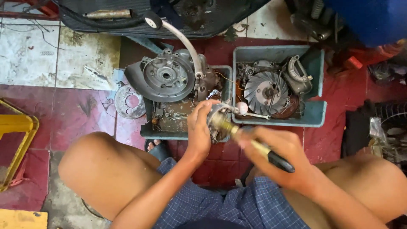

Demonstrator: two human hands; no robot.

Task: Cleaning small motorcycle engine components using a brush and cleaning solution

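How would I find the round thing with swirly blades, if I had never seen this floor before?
Look at the red floor in front of the seated person, where two grey plastic trays sit side by side. The right tray holds it: a round grey metal fan wheel lying flat. Unlike the smooth-faced round engine cover on the left tray, it has curved fins spreading out from its middle.

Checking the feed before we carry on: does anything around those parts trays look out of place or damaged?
One round metal disc lies loose on the red floor, left of the grey tray rather than in it. Nearby pale floor tiles look stained and chipped.
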